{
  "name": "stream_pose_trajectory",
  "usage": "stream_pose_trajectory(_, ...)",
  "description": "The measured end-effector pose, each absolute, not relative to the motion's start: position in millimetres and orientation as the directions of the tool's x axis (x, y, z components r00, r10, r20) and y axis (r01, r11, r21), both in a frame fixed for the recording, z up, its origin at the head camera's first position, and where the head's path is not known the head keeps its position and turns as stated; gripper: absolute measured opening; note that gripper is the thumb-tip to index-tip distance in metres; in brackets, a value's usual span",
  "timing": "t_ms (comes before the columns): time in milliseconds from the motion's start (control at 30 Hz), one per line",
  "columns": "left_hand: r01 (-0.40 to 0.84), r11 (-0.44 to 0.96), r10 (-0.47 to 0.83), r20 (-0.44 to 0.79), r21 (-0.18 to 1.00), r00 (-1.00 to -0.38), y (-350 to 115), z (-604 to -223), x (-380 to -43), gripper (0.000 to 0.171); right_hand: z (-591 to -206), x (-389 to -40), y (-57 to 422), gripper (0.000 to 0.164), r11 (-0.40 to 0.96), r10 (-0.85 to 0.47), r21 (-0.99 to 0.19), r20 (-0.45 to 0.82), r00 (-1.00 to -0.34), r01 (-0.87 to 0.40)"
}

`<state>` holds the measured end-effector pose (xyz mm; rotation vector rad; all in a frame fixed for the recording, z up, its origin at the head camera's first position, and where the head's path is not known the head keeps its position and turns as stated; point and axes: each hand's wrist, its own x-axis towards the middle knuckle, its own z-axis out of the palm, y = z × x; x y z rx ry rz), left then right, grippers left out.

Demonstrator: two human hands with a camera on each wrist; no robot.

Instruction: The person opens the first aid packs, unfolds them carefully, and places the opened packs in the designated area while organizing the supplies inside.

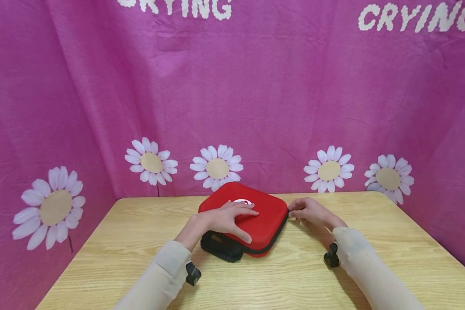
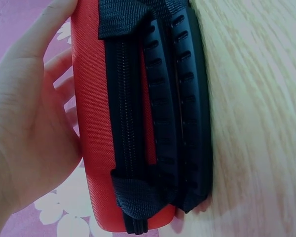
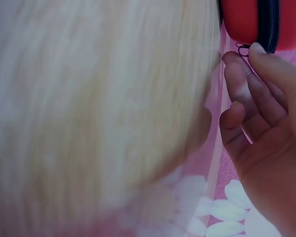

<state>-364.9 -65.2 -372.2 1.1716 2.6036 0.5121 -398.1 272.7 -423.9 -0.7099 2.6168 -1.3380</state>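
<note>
Red case [image 1: 265,217]: label [image 1: 242,201] partly covered; cloth [image 1: 255,99] reads "CRYING".

The case [image 1: 265,228] lies on the table [image 1: 279,280] — handles [image 1: 221,248] at its near left side, curtain [image 1: 232,94] behind.

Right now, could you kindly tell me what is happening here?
A person is handling a red case lying on the table. Their left grip lies spread on its top; their right grip is at a corner by the zipper pull, though whether it is pinched is unclear. The zipper looks closed beside the black handles.
</note>
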Motion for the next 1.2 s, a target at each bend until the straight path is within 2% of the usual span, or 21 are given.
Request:
stream_pose_trajectory(500,0.685,0.611,0.760,-0.053,0.397,-0.647,-67,-374,-368,0.080,-422,-397,271,0.011,0.488,-0.450,-0.807,0.092,-0.888,-0.331)
stream_pose_trajectory(700,0.687,0.621,0.756,-0.058,0.376,-0.652,-67,-377,-368,0.081,-414,-394,272,0.007,0.536,-0.511,-0.730,0.119,-0.851,-0.424)
stream_pose_trajectory(900,0.686,0.637,0.744,-0.049,0.352,-0.666,-64,-375,-364,0.080,-403,-387,272,0.004,0.559,-0.567,-0.686,0.093,-0.818,-0.466)
stream_pose_trajectory(1100,0.694,0.664,0.727,-0.024,0.280,-0.686,-57,-375,-359,0.081,-402,-376,268,0.003,0.539,-0.643,-0.679,0.052,-0.764,-0.499)
stream_pose_trajectory(1200,0.683,0.688,0.708,-0.022,0.244,-0.706,-53,-377,-354,0.081,-403,-373,267,0.003,0.560,-0.646,-0.630,0.075,-0.759,-0.538)
